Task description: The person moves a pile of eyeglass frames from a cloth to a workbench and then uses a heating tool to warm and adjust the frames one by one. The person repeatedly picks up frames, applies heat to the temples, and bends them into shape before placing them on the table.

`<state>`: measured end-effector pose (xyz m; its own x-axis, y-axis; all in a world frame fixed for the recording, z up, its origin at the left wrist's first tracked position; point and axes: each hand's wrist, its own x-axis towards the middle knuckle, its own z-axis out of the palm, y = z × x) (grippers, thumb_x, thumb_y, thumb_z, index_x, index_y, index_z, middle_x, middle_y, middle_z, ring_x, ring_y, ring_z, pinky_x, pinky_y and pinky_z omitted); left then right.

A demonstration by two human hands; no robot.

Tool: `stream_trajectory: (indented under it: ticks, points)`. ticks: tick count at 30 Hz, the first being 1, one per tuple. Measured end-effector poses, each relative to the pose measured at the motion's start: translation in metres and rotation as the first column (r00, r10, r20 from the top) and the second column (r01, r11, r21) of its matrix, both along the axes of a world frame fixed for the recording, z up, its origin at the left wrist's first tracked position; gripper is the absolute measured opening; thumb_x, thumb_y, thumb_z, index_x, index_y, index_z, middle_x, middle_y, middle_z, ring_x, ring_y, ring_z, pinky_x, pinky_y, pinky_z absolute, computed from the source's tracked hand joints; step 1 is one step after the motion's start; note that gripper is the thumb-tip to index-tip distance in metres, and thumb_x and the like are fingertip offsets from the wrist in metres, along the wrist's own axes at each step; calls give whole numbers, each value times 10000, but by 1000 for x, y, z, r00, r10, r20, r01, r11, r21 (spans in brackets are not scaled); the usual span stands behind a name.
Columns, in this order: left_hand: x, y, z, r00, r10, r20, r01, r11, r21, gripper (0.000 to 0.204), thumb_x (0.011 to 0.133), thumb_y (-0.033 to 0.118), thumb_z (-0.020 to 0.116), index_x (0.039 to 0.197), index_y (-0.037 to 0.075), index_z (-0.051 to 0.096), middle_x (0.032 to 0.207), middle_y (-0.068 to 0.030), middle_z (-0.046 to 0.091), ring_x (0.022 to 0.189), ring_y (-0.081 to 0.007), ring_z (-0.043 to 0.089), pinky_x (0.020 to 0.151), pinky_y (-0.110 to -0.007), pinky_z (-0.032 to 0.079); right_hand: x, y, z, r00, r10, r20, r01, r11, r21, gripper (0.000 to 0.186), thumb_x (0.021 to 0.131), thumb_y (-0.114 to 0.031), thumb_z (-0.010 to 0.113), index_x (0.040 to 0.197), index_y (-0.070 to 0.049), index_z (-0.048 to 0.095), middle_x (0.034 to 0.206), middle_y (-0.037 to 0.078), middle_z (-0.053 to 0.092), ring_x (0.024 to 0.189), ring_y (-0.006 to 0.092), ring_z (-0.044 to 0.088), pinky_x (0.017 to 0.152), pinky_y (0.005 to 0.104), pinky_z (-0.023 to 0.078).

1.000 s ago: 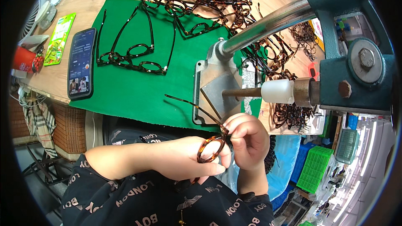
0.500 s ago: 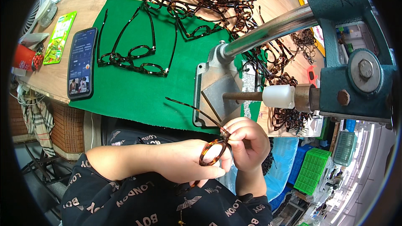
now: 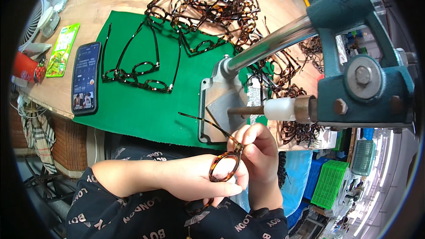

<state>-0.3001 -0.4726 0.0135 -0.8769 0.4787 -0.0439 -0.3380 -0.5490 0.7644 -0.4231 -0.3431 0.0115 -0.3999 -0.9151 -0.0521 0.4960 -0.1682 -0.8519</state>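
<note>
Close to my body, my left hand point(image 3: 192, 177) is closed around the front of a tortoiseshell eyeglass frame point(image 3: 213, 167). One round rim shows above its fingers; the other rim is partly hidden below the hand. At the hinge end, my right hand point(image 3: 259, 152) grips the frame between thumb and fingers. One temple arm point(image 3: 201, 119) sticks out from there, up and to the left over the edge of the green mat point(image 3: 146, 115). Just beyond my hands stands a teal hand press point(image 3: 332, 93) with a metal base plate point(image 3: 210, 126) and a white collar on its rod.
Two dark eyeglass frames point(image 3: 141, 77) lie on the mat beside a phone point(image 3: 85, 79). A tangled heap of tortoiseshell frames point(image 3: 217, 6) fills the back, and more frames point(image 3: 294, 130) lie behind the press. A green packet point(image 3: 63, 51) is at the left. Green crates point(image 3: 331, 181) stand at the right.
The eyeglass frame has turned slightly in my hands, so the rim shows wider. My view has shifted a little; the press and mat appear lower and the press further left.
</note>
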Motion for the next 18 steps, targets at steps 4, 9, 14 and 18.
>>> stream_trajectory:
  ticks: [4,9,14,18]
  points:
    - [-18,-8,18,998,55,15,-54,997,-56,170,909,189,495,949,24,505,654,1,552,581,-71,544,522,-204,434,-7,10,13,941,-204,-269,178,977,-119,94,833,-13,553,903,1,493,839,113,554,788,186,536,708,289,443]
    - [-44,-9,33,977,184,-105,-186,983,-12,203,939,201,454,920,5,504,629,-24,570,548,-71,533,488,-207,423,-12,34,18,724,-447,-525,441,886,-146,166,820,-97,611,841,-7,473,797,105,558,684,161,517,632,263,421]
    - [-62,-10,42,975,205,-80,-210,976,-63,285,939,260,451,834,17,555,634,-35,606,486,-50,505,457,-186,394,-15,59,13,741,-516,-430,537,840,-82,172,824,-113,612,826,-19,468,747,79,530,670,148,483,620,260,390]
    - [-68,-2,41,973,216,-77,-219,975,-30,328,942,295,441,795,29,564,633,-40,616,472,-47,501,450,-184,389,-16,70,12,719,-558,-415,575,813,-97,161,831,-99,596,849,-18,458,721,70,505,651,140,444,618,260,369]
